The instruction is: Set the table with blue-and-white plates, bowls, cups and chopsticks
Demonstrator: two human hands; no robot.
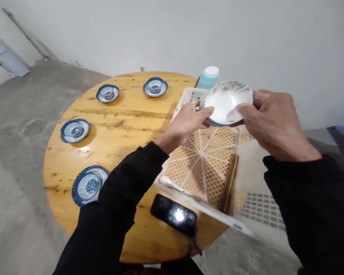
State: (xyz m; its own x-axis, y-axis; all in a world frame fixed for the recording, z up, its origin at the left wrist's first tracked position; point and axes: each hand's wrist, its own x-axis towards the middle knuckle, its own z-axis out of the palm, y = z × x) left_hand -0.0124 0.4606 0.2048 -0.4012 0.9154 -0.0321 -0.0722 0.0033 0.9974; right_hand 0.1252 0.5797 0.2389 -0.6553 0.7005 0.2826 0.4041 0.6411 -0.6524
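Above a white plastic basket [185, 100], my left hand [186, 119] and my right hand [271, 118] grip a white bowl [225, 107] from opposite sides. Grey brushed markings run along the bowl's far inner wall. Both thumbs lie on the near part of its rim, and the other fingers are partly hidden underneath. A dark edge shows below the rim; whether more bowls are stacked there I cannot tell. Inside the basket, wooden chopsticks [229, 183] lie along the right side, and a white spoon [172, 184] rests at the near left corner.
Blue-patterned plates bearing small bowls stand around the round wooden table [123, 133]; one plate [74, 194] is partly behind my left sleeve. A black phone [173, 214] lies before the basket. A teal bottle with a white cap [209, 76] stands behind it, near the wall.
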